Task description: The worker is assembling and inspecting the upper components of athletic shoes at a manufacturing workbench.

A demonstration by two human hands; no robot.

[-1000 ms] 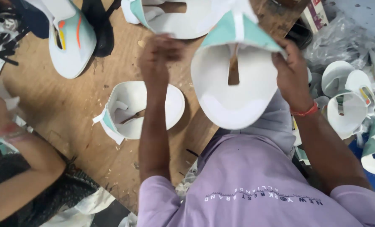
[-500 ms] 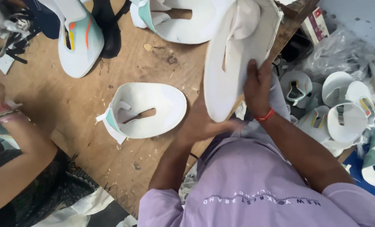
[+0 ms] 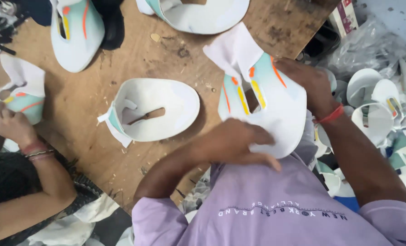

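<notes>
Underneath, scuffed wooden table (image 3: 89, 114), shoe uppers (image 3: 262, 100) scattered

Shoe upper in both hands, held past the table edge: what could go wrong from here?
The shoe upper hangs partly past the wooden table's edge, gripped by the left hand and right hand at its rims; it could slip onto the pile of uppers below. Its loose white flap may crease.

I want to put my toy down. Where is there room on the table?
Bare wood lies between the flat white shoe upper and the co-worker's hand, and more above that upper. The right side is crowded: a heap of uppers beside the right hand.
</notes>
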